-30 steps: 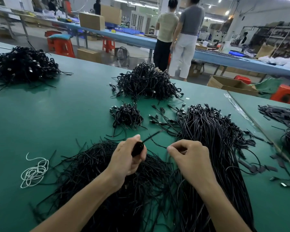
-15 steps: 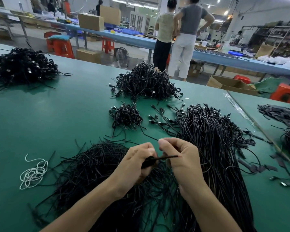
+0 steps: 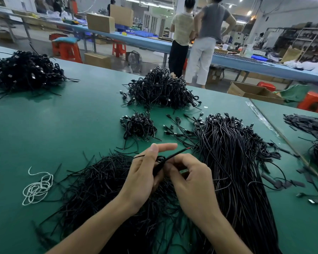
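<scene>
The left hand [image 3: 141,177] now straightens its forefinger toward three o'clock, where half a second ago it curled; its lower fingers still grip the coiled thin black cable [image 3: 161,160]. The right hand [image 3: 192,182] pinches it from four o'clock. Its red-tipped free end has swung to two o'clock, above the heap of loose black strands [image 3: 99,180].

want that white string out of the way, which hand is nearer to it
Left. The left hand is right of the white string; the right hand lies farther right.
</scene>
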The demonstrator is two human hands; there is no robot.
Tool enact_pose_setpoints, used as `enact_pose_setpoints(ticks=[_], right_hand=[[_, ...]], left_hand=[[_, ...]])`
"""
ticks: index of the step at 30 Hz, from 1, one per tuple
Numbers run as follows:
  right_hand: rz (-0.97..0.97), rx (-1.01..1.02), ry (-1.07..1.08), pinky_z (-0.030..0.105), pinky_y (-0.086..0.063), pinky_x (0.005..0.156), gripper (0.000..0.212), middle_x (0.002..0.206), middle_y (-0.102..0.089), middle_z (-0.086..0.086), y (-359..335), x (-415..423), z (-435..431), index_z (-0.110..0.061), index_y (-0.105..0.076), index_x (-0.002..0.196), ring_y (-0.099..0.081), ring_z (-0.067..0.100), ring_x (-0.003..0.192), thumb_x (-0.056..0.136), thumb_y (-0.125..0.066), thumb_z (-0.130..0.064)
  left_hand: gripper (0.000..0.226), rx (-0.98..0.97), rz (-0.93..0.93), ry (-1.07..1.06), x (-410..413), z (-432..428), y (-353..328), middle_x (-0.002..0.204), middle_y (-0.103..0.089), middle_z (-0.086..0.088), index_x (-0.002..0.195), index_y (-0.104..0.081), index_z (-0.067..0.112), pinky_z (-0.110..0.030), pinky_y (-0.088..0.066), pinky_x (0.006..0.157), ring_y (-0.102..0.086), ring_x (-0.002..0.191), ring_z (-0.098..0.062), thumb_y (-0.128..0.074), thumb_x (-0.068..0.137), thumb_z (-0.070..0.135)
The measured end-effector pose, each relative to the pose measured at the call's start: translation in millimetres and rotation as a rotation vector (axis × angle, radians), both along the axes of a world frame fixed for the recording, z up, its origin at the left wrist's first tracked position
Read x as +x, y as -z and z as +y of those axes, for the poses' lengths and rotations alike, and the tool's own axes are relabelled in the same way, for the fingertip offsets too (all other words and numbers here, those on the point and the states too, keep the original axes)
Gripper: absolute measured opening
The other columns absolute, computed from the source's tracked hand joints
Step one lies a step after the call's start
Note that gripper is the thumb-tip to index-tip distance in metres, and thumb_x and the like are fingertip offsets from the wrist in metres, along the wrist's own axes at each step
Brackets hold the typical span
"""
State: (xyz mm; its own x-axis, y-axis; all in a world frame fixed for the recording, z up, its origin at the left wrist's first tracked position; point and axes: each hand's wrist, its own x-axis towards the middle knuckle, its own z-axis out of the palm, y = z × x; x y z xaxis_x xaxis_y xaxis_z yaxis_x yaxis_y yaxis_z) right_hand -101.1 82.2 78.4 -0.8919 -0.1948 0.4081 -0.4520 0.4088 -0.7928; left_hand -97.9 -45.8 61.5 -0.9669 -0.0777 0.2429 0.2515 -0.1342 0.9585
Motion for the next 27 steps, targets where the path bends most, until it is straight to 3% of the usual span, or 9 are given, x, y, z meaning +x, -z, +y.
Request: enact_pose_setpoints(ticks=[4, 7, 10, 12, 14, 16, 20, 24, 27], right_hand=[[0.201, 0.279, 0.015, 0.022, -0.052, 0.078, 0.014, 0.094, -0.062, -0.018, 2, 5, 1, -0.023, -0.071, 0.095, -0.06, 0.004, 0.092, 0.093, -0.065, -0.01], [0.496, 0.557, 0.024, 0.033, -0.056, 0.07, 0.01, 0.092, -0.064, -0.005, 2, 5, 4, -0.014, -0.071, 0.095, -0.061, 0.014, 0.085, 0.088, -0.07, -0.007], [0.716, 0.774, -0.069, 0.033, -0.051, 0.066, 0.009, 0.087, -0.064, 0.0, -5, 3, 9, -0.012, -0.07, 0.087, -0.06, 0.019, 0.078, 0.085, -0.069, -0.003], [0.825, 0.84, -0.149, 0.032, -0.048, 0.07, 0.011, 0.088, -0.065, 0.0, -12, 1, 12, -0.013, -0.069, 0.083, -0.061, 0.02, 0.081, 0.086, -0.064, -0.004], [0.861, 0.85, -0.225, 0.03, -0.048, 0.081, 0.012, 0.097, -0.068, 0.001, -20, -3, 13, -0.013, -0.07, 0.084, -0.063, 0.019, 0.093, 0.087, -0.062, -0.005], [0.793, 0.822, -0.312, 0.029, -0.051, 0.083, 0.013, 0.1, -0.069, 0.0, -24, -5, 13, -0.012, -0.071, 0.084, -0.064, 0.017, 0.096, 0.087, -0.06, -0.007], [0.46, 0.686, -0.362, 0.034, -0.054, 0.073, 0.008, 0.098, -0.064, -0.003, -17, -4, 14, -0.012, -0.068, 0.089, -0.061, 0.016, 0.088, 0.086, -0.069, -0.005], [0.17, 0.489, -0.262, 0.035, -0.051, 0.077, 0.006, 0.096, -0.06, -0.01, -3, -12, 19, -0.018, -0.066, 0.089, -0.059, 0.01, 0.086, 0.094, -0.062, -0.017], [0.074, 0.426, -0.26, 0.032, -0.051, 0.08, 0.008, 0.094, -0.06, -0.015, 2, -17, 25, -0.022, -0.066, 0.086, -0.059, 0.006, 0.088, 0.091, -0.066, -0.016]], left_hand=[[0.056, 0.037, -0.084, -0.067, -5, -1, 6, 0.04, -0.032, 0.002, 0.092, -0.078, 0.026, -0.018, -0.025, 0.038, -0.025, 0.034, -0.011, -0.03, 0.1, 0.055], [0.063, 0.026, -0.144, -0.063, -7, -1, 8, 0.041, -0.035, 0.002, 0.075, -0.076, 0.016, -0.019, -0.027, 0.037, -0.029, 0.034, -0.01, -0.034, 0.101, 0.056], [0.066, 0.005, -0.22, -0.044, -9, -1, 9, 0.043, -0.028, 0.001, 0.046, -0.044, 0.017, -0.02, -0.021, 0.04, -0.023, 0.035, -0.013, -0.04, 0.097, 0.059], [0.06, -0.012, -0.313, 0.046, -11, -2, 11, 0.046, -0.024, 0.0, 0.054, -0.036, 0.018, -0.019, -0.02, 0.041, -0.019, 0.039, -0.013, -0.043, 0.1, 0.055], [0.046, -0.033, -0.478, 0.198, -10, -6, 12, 0.052, -0.029, 0.0, 0.068, -0.049, 0.015, -0.017, -0.019, 0.042, -0.021, 0.043, -0.012, -0.045, 0.103, 0.044], [0.033, -0.04, -0.644, 0.343, -9, -10, 13, 0.055, -0.035, 0.0, 0.076, -0.055, 0.016, -0.014, -0.018, 0.041, -0.023, 0.045, -0.011, -0.043, 0.103, 0.032], [0.064, 0.064, -0.868, 0.455, -13, -11, 16, 0.044, -0.037, 0.001, 0.04, -0.049, 0.02, -0.008, -0.018, 0.032, -0.024, 0.031, -0.007, -0.035, 0.102, 0.026], [0.061, 0.333, -0.824, 0.572, -12, -16, 17, 0.06, -0.031, 0.003, 0.058, -0.055, 0.018, -0.011, -0.017, 0.032, -0.022, 0.039, -0.004, -0.042, 0.095, 0.065], [0.038, 0.276, -0.732, 0.714, -5, -24, 15, 0.067, -0.036, 0.005, 0.073, -0.06, 0.02, -0.012, -0.023, 0.036, -0.026, 0.047, -0.002, -0.069, 0.082, 0.056]])
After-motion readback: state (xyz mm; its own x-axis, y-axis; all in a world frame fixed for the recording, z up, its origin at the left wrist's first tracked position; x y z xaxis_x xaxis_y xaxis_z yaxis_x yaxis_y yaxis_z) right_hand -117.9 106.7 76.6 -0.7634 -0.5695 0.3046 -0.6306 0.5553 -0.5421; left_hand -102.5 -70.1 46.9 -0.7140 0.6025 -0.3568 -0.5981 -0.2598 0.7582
